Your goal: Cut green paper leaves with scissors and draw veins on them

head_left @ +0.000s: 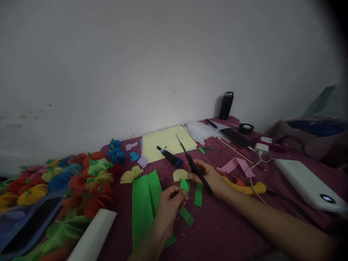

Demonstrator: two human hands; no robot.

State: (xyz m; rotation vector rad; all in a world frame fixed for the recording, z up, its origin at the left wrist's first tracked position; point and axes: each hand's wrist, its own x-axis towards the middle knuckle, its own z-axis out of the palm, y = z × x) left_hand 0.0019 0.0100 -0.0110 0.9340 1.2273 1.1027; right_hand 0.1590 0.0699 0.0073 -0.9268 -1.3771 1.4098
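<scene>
Left grip (169, 204) partly hides the green cutout (184, 185).

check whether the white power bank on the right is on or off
On: the small dark display on the white power bank is lit, with glowing digits too blurred to read.

Left hand (169, 203) is covering the lower part of the green cutout (184, 185); left forearm (149, 245) is running off the bottom edge. Right hand (209, 174) is hiding part of the scissors (194, 166); right wrist is blocking one end of the yellow glue gun (255, 187). White roll or box (94, 233) is leaving at the bottom, can't tell which. Flowers (34, 194) are blurring, getting cut off left. Power bank (303, 184) is showing digits too small to read.
</scene>
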